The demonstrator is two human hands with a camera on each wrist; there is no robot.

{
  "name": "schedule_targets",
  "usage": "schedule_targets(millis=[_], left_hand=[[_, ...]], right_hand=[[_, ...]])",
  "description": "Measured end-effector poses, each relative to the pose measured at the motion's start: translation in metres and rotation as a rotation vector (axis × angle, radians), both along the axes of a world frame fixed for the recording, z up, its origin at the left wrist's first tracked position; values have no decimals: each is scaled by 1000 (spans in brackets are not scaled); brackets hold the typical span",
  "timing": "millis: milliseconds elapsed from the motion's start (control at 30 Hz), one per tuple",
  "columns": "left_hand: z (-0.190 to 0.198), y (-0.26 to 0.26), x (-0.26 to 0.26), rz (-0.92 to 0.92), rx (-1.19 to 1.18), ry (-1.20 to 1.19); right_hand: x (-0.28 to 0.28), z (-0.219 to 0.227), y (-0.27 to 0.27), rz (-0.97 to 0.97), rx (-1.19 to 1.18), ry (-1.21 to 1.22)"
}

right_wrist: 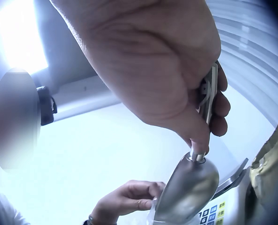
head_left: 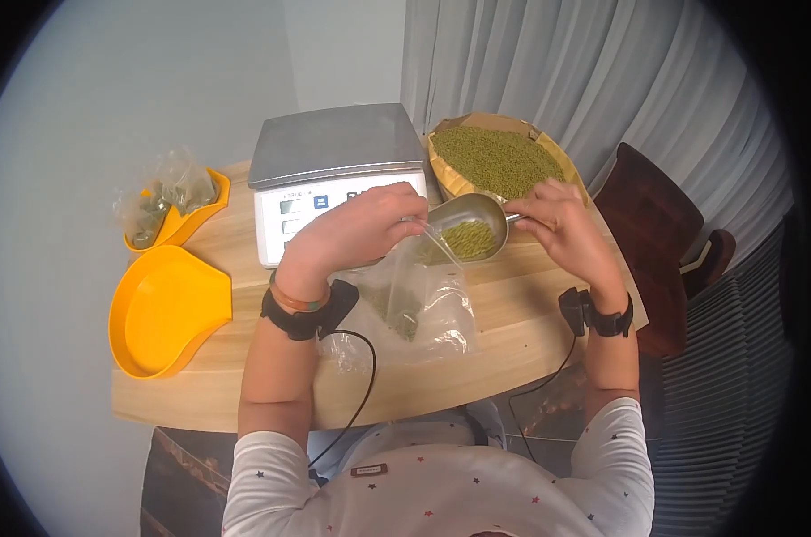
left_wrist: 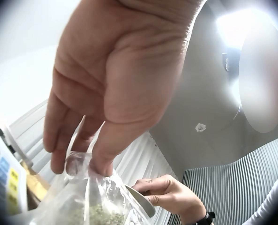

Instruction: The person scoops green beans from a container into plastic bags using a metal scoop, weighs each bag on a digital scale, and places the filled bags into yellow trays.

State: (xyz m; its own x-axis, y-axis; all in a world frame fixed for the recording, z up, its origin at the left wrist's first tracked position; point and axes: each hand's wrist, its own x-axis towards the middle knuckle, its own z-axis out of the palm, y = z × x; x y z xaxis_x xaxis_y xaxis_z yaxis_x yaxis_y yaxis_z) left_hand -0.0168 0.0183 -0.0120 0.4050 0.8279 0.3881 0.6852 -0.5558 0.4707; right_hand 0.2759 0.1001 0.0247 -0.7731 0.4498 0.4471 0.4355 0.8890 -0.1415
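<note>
My left hand pinches the upper edge of a clear plastic bag between thumb and fingers. Small green beans show inside the bag in the left wrist view. My right hand grips the handle of a metal scoop, fingers curled round it. The scoop's bowl holds a heap of green beans, and its front end overlaps the bag's mouth in the head view. Behind the scoop stands a paper-lined sack filled with green beans.
A white scale with a grey metal platform stands behind the left hand. At the left lie an empty yellow tray and another yellow tray bearing filled plastic bags. A dark red chair is at the right.
</note>
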Motion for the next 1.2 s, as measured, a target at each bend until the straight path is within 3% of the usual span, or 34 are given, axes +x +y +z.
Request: schedule_targets(millis=[267, 467, 567, 600, 667, 767, 867, 1033, 1200], left_hand=[[1, -1, 0, -2, -7, 28], [2, 0, -2, 5, -16, 65], [2, 1, -3, 24, -44, 83], [2, 0, -3, 29, -39, 78], [2, 0, -3, 31, -30, 77], [1, 1, -3, 26, -31, 70], [2, 1, -3, 24, -36, 82], [2, 3, -3, 10, -40, 86], [-4, 4, -2, 17, 39, 28]], right_hand=[[-9, 6, -20, 11, 132, 10], [13, 13, 5, -35, 17, 47], [27, 14, 28, -146, -103, 189], [32, 11, 40, -151, -101, 191], [42, 1, 65, -380, -15, 186], [48, -16, 91, -504, 157, 110], [45, -35, 106, -586, 182, 34], [19, -65, 113, -539, 144, -8], [0, -90, 124, -486, -89, 53]])
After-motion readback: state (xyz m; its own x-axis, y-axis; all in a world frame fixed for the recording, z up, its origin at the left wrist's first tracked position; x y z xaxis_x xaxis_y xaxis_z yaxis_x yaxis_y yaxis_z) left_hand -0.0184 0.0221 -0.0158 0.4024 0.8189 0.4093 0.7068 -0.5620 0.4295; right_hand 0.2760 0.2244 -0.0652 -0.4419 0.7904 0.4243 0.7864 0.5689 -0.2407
